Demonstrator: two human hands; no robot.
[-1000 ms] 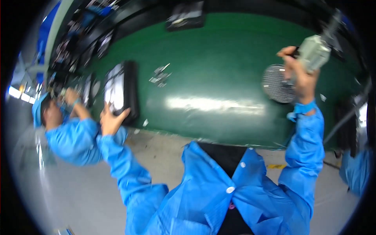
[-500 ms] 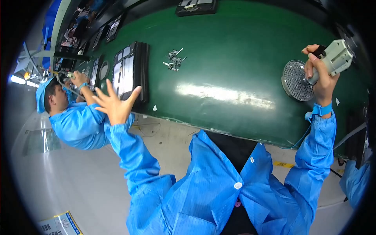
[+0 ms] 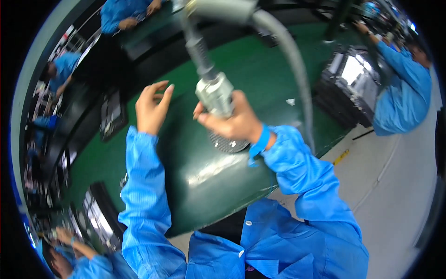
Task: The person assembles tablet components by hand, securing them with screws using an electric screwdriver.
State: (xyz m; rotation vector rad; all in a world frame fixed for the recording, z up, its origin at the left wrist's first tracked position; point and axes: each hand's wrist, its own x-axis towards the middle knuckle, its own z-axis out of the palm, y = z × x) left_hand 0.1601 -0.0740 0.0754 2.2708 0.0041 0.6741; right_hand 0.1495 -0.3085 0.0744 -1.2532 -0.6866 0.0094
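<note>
My right hand (image 3: 234,123) is wrapped around a grey power screwdriver (image 3: 214,93) that hangs from above on a coiled spring and a thick grey hose (image 3: 292,69). Just under that hand a round metal mesh disc (image 3: 227,143) lies on the green belt (image 3: 260,69). My left hand (image 3: 152,108) is raised beside the tool with its fingers spread, holding nothing and about a hand's width from the screwdriver. Both arms wear blue sleeves, and a blue band circles my right wrist.
Black trays (image 3: 113,116) sit on the belt to the left, and a stack of black trays (image 3: 346,88) stands at the right by a person in blue (image 3: 402,88). More people in blue work along the line at the top left (image 3: 125,11) and bottom left (image 3: 74,255).
The view has swung round sharply. My right hand with the screwdriver has come from the far right to the middle, over the mesh disc. My left hand has left the tray area and risen beside it.
</note>
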